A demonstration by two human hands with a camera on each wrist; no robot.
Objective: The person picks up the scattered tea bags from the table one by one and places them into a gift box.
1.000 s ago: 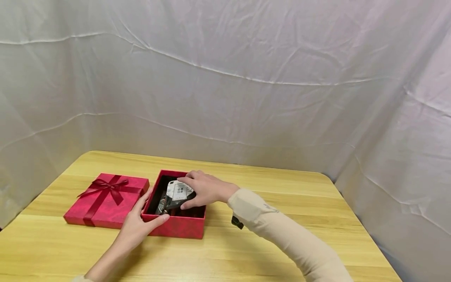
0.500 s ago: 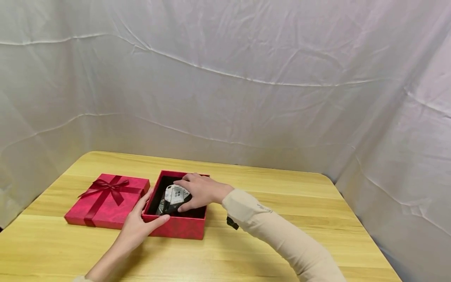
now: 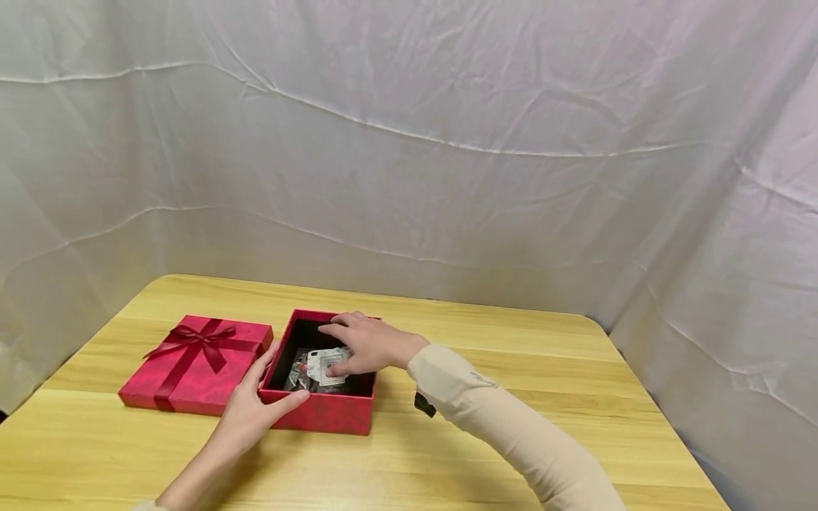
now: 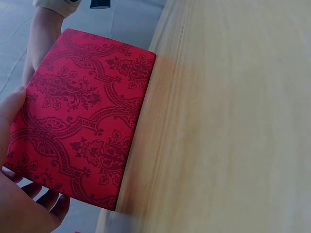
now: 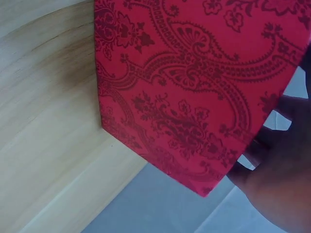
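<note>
A red patterned gift box (image 3: 332, 415) stands uncovered on the table, its inside black. My left hand (image 3: 251, 404) grips its near left corner, thumb on the front rim and fingers along the left side. Inside lies what looks like a black-and-white phone case (image 3: 316, 363) with a pale label. Just above it is my right hand (image 3: 367, 345), reaching over the right rim with loosely spread fingers; its thumb covers part of the case. Shiny plastic wrapping (image 3: 297, 375) shows beside the case. Both wrist views show the box's patterned wall (image 4: 82, 116) near the hands.
The red lid (image 3: 182, 372), tied with a dark red ribbon bow (image 3: 201, 341), lies left of the box. Everything rests on a yellow wooden table (image 3: 511, 369). Pale cloth (image 3: 409, 177) hangs behind and at both sides.
The case has gone down from a tilted position in my right hand to lie lower in the box. My right fingers have come off it and loosened. The left hand has stayed on the box.
</note>
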